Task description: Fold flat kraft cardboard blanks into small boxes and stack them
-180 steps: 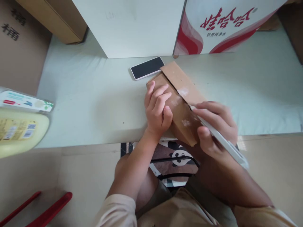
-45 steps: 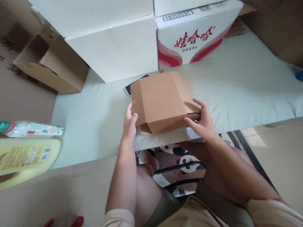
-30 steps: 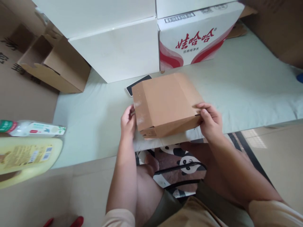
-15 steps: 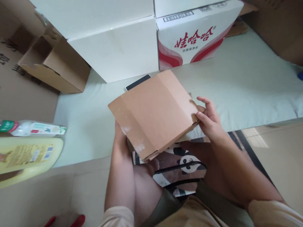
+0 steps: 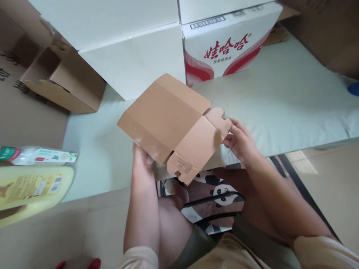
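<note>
A brown cardboard box point(image 5: 165, 116), unfolded and tilted, is held between my two hands above the pale green surface. Its near end panel lies spread out, with notched tabs at both ends and a small printed stamp on the left tab. My right hand point(image 5: 238, 140) pinches the notched tab at the right corner between thumb and fingers. Under the left edge, my left hand point(image 5: 143, 155) grips the cardboard from below, its fingertips mostly hidden behind the flap.
White cartons point(image 5: 134, 63) and a red-and-white water carton point(image 5: 224, 52) stand at the back. An open brown box point(image 5: 75, 78) is at the left, near a plastic bottle point(image 5: 42, 155) and a yellow jug point(image 5: 36, 190). A panda-print stool point(image 5: 224, 194) sits between the legs.
The near end panel with its notched tabs has swung out into view. The cardboard has turned and shifted left, covering the dark flat device behind it. My right hand now holds a tab.
</note>
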A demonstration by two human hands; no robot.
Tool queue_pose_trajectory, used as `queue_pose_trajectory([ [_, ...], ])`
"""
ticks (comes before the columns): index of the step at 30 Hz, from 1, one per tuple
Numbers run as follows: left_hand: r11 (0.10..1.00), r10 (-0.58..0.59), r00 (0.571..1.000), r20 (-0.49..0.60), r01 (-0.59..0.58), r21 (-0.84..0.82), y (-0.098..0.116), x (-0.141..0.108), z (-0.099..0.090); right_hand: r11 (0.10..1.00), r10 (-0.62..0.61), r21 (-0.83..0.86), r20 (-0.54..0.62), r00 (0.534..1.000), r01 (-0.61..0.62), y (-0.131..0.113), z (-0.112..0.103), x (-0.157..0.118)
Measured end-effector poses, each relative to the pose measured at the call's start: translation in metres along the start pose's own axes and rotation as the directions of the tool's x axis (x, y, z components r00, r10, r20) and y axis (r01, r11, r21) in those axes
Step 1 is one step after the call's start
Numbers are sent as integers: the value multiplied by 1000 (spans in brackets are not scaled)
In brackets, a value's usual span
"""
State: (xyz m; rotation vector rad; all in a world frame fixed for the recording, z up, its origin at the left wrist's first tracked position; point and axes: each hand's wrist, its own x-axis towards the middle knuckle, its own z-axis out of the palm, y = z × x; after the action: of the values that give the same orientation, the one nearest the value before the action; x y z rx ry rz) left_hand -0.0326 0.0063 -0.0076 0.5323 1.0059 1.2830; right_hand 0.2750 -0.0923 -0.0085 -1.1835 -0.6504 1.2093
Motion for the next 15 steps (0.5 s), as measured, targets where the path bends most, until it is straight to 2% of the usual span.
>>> queue_pose_trajectory([
  [2, 999, -41, 999, -25, 42, 11, 2, 1, 3, 998, 60, 13, 76, 995, -61, 0, 5, -2],
  [4, 1000, -17, 998, -55, 16, -11, 5, -2, 7, 996, 84, -25, 113, 990, -82, -1, 8, -4],
  [7, 990, 125, 991, -46, -127, -55, 9, -9, 12, 996, 43, -78, 38, 998, -40, -2, 11, -5],
  [9, 984, 172, 985, -23, -172, -34, 9, -11, 13, 996, -15, -86, -38, 999, 12, -3, 11, -6],
  [12, 990, 141, 989, -45, -142, 0, 3, -9, 13, 996, -40, -79, -72, 997, 35, -6, 12, -11],
  [15, 994, 100, 993, -62, -102, -33, -3, -8, 14, 994, 49, -93, -12, 999, -50, -10, 20, -19],
])
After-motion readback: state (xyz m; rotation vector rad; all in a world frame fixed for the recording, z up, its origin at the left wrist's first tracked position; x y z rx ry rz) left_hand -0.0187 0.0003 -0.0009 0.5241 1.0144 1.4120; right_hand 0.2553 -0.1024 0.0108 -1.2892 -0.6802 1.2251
